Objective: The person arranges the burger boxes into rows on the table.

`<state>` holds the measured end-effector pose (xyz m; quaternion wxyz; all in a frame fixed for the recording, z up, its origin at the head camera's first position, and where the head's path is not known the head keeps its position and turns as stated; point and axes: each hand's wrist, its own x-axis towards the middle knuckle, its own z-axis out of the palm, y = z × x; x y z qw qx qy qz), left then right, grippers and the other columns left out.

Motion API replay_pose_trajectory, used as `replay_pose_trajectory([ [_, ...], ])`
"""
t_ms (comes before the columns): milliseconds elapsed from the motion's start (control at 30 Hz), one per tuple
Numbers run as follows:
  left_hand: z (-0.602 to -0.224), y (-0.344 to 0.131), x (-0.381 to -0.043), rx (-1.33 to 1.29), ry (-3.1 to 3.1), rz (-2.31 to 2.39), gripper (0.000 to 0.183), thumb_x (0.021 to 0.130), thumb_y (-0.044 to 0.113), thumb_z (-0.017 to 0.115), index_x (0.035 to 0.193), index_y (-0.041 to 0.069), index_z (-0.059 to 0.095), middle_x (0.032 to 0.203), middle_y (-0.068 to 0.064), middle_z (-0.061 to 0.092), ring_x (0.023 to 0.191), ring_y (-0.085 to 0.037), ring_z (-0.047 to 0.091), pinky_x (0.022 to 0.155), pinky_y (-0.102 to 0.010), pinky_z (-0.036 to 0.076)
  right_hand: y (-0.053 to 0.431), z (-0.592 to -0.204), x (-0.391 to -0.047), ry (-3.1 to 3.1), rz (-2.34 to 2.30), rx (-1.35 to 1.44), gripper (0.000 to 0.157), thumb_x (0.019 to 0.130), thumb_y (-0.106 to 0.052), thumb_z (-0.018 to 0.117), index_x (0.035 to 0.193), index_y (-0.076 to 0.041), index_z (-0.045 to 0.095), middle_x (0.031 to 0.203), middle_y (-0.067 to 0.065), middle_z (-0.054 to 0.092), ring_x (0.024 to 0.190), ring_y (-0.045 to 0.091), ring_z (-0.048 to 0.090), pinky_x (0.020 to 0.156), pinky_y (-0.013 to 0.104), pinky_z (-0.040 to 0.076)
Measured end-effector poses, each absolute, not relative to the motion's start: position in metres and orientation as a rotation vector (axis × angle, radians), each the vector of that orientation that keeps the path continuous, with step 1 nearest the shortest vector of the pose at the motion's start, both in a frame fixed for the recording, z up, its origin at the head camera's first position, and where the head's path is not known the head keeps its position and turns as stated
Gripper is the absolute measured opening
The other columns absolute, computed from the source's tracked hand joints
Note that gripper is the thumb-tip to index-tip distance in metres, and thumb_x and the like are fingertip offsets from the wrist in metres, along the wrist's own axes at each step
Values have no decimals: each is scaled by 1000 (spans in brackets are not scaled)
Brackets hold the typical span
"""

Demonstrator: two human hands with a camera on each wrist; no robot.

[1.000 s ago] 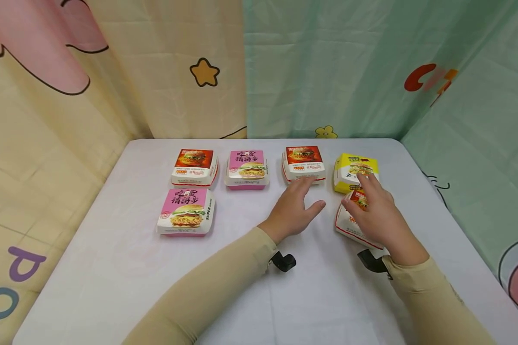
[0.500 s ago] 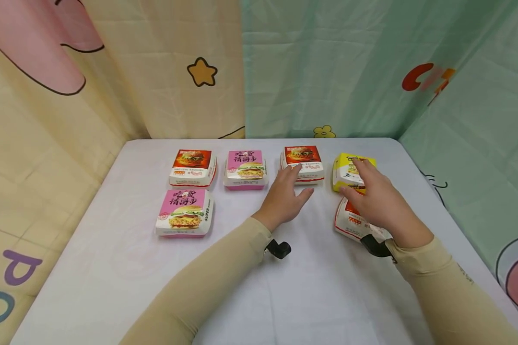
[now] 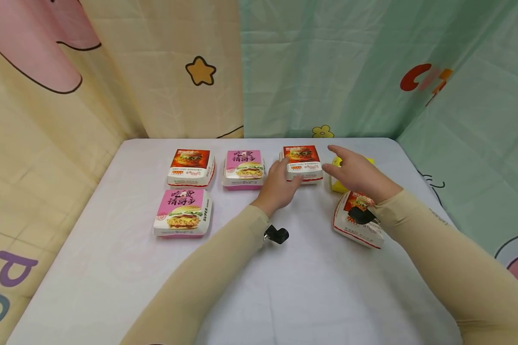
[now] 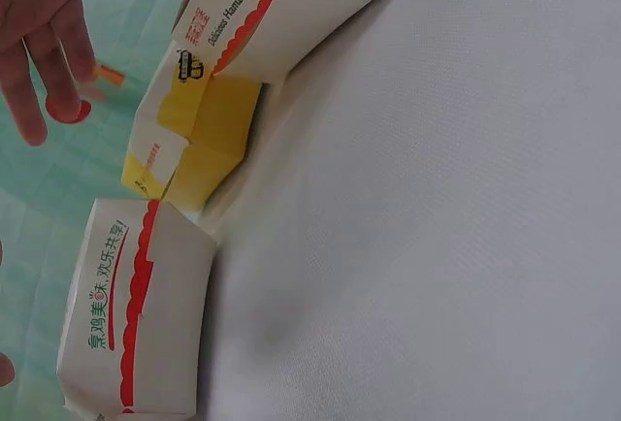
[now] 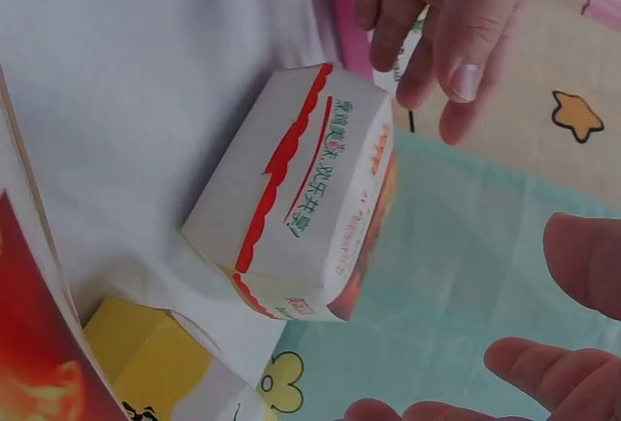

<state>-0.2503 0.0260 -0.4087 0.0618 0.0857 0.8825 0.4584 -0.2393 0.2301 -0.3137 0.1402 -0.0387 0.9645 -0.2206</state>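
My left hand (image 3: 276,187) is beside the left edge of a white burger box with a red burger-picture lid (image 3: 304,165) in the back row. Its fingers are fairly straight and extend along that side. My right hand (image 3: 358,172) hovers to the right of the same box, over a yellow burger box (image 3: 335,185) that it partly hides. Its thumb and fingers (image 5: 572,372) are spread and hold nothing. In the right wrist view, the red-lidded box (image 5: 301,178) stands between both hands. A tilted-looking second red-lidded box (image 3: 362,232) sits below the right wrist.
To the left stand a pink burger box (image 3: 243,170), another red-lidded box (image 3: 191,167) and a nearer pink box (image 3: 183,214). All rest on the white-clothed table (image 3: 241,287). Printed curtains (image 3: 319,72) rise behind and on both sides.
My right hand has moved up and left, away from the nearer red-lidded box and toward the back one. My left hand has shifted slightly left and reached farther to that box's left side.
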Motion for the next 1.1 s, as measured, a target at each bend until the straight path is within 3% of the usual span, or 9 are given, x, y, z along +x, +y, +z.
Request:
replay_pose_trajectory([
  [233,-412,32,-261,199,2650,1393,74,107,46,56,168,18,26,175,-11,24,163,-32,22,130,-56,26,221,-334,-275,2749,-620,-87,75,109,-36,54,169,-10,18,174,21,24,159,44,23,128,62,23],
  [467,-419,38,-270,153,2648,1400,72,107,45,55,168,18,27,173,-13,26,161,-32,27,130,-53,28,215,-351,-291,2721,-594,-29,74,109,-32,55,169,-8,18,170,25,30,158,44,28,129,60,25],
  [600,-422,38,-274,141,2636,1399,72,108,44,54,169,20,25,173,-14,26,160,-33,30,129,-53,30,212,-355,-293,2691,-588,18,75,109,-30,55,169,-7,17,172,23,27,158,42,28,129,59,24],
  [733,-423,39,-275,137,2622,1410,72,108,43,54,169,22,23,173,-15,26,158,-35,33,128,-53,31,211,-359,-294,2665,-599,47,74,109,-30,54,169,-7,15,173,22,26,148,39,38,128,56,30],
  [933,-425,41,-276,149,2600,1459,71,109,39,54,169,20,22,172,-12,32,159,-31,33,129,-50,30,212,-365,-296,2664,-587,19,76,110,-29,52,169,-5,12,174,22,22,150,37,37,130,57,24],
  [1100,-424,44,-274,178,2603,1481,68,109,36,54,169,19,25,172,-10,32,159,-29,32,130,-47,29,211,-364,-295,2652,-609,32,77,109,-30,54,170,-7,12,174,22,22,147,37,38,129,57,26],
])
